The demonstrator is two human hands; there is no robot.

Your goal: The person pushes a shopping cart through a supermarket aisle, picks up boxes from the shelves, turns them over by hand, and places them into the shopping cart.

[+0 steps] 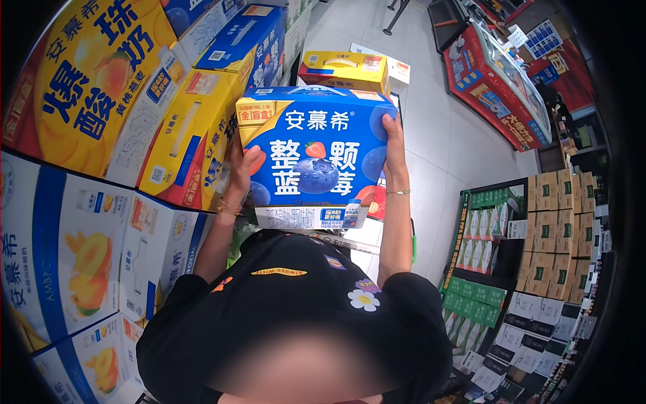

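A blue yogurt carton (pixel 315 174) with blueberry and strawberry pictures is held up in front of my chest, its large printed face towards me. A white carry handle (pixel 317 91) runs along its top. My left hand (pixel 243 169) presses against the carton's left side, thumb on the front edge. On the opposite side, my right hand (pixel 394 144) grips the right edge, thumb near the upper corner. The other fingers of both hands are mostly hidden behind the carton. Just beyond it is a yellow and red carton (pixel 344 65) with a pale handle.
Stacked yellow cartons (pixel 194 134), blue cartons (pixel 242 38) and white cartons with fruit pictures (pixel 86 242) rise close on my left. Grey tiled floor (pixel 424 116) runs along the right. A red chest freezer (pixel 489 91) stands at the upper right, shelves of boxed drinks (pixel 547 232) at the lower right.
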